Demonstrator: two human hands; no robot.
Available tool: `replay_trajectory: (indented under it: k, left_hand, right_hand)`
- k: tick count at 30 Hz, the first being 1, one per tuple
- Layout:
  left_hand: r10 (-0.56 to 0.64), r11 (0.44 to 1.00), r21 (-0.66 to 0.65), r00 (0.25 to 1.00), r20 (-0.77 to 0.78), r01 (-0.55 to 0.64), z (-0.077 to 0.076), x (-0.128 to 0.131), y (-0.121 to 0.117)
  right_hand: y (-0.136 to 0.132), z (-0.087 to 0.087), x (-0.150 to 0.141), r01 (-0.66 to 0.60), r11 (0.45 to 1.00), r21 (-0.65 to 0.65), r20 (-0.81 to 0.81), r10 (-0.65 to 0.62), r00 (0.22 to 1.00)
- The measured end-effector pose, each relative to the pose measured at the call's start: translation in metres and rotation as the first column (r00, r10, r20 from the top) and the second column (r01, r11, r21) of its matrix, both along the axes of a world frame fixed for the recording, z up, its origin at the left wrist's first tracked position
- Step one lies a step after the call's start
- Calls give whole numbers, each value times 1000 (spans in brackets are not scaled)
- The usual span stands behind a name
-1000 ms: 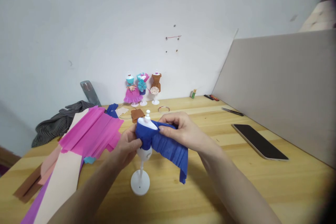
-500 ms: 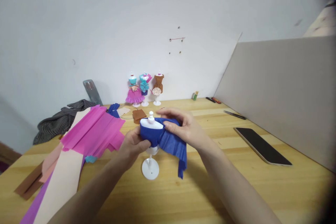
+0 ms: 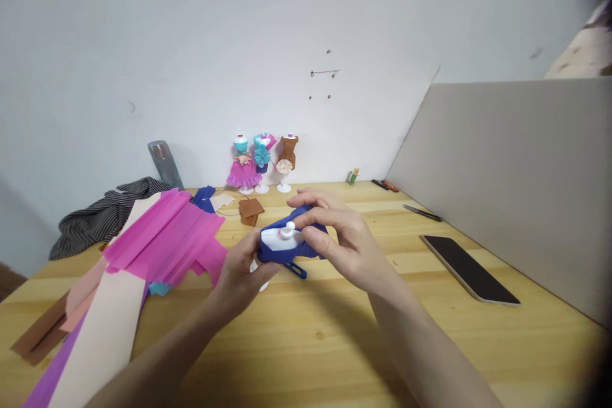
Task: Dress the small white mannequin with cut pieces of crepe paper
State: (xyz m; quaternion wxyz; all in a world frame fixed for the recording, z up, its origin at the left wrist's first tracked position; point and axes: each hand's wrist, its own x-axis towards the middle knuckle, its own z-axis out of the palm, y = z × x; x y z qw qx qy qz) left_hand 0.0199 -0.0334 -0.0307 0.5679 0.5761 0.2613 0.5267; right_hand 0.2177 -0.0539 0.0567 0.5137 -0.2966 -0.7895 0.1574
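Observation:
A small white dress-form mannequin [image 3: 275,240] leans over, its round neck knob tipped to the right. Blue crepe paper [image 3: 277,256] wraps its bust, with more of it bunched at the right side. My left hand [image 3: 243,271] grips the wrapped body from the left, thumb across the front. On the right, my right hand [image 3: 342,239] has thumb and fingers curved about the blue paper beside the neck knob. Its contact with the paper is partly hidden. Below the mannequin a blue loop-shaped handle [image 3: 296,269] shows on the table.
Pink crepe paper [image 3: 167,236] and cream strips [image 3: 102,325] lie at left, near striped cloth [image 3: 105,213] and a bottle [image 3: 164,162]. Several dressed mannequins [image 3: 243,169] stand by the wall. A phone-like black slab [image 3: 468,268] and a pen-like tool [image 3: 423,211] lie right, beside a grey partition [image 3: 516,172].
The mannequin has tipped from nearly upright to leaning right, so its top faces me. The long blue paper tail no longer hangs in view. The blue loop handle now shows below.

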Motion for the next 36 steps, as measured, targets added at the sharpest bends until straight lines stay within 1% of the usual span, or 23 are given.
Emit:
replay_trajectory:
  k: [3,5,10,14,18,20,23,25,27,29,33,34,36]
  left_hand:
    - [75,996,58,995,-60,-71,1,1,1]
    - [87,994,76,992,-96,-80,3,1,2]
    - [79,985,168,970,-229,-40,8,-2,3]
    - [58,973,232,972,-229,-4,9,-1,0]
    - [24,972,235,976,-217,28,8,1,-4]
    - [2,973,227,975,-222,50,10,1,-4]
    - [-61,976,190,975,-215,102,17,1,-3]
    - [-116,980,137,977,-180,142,23,0,-3]
    - [-142,985,84,983,-116,152,26,1,-2]
    - [-129,991,34,990,-50,131,25,2,0]
    - [-41,998,-48,999,29,42,15,3,9]
    - [-21,998,-59,999,44,23,13,3,11]
    - [6,998,-70,997,75,0,11,3,14]
  right_hand:
    - [0,-1,-2,-17,1000,-1,6,17,1000]
    - [1,-3,-2,-29,1000,-3,8,29,1000]
    - [4,-7,-4,-27,1000,10,30,27,999]
    - [5,-7,-8,-20,1000,13,31,19,999]
    - [4,-7,-10,-14,1000,20,24,13,1000]
    - [4,-7,-11,-15,1000,22,26,15,1000]
    - [4,-8,-11,-24,1000,15,9,24,1000]
    - [6,-9,-11,-34,999,2,-16,34,999]
    - [8,-11,-10,-43,999,-8,-55,42,998]
    - [10,-11,-8,-18,1000,-3,-106,18,994]
    - [13,-11,-7,149,988,25,-182,-142,973]
    - [13,-12,-8,165,986,4,-175,-162,971]
    - [14,-14,-11,137,987,-83,-116,-146,982]
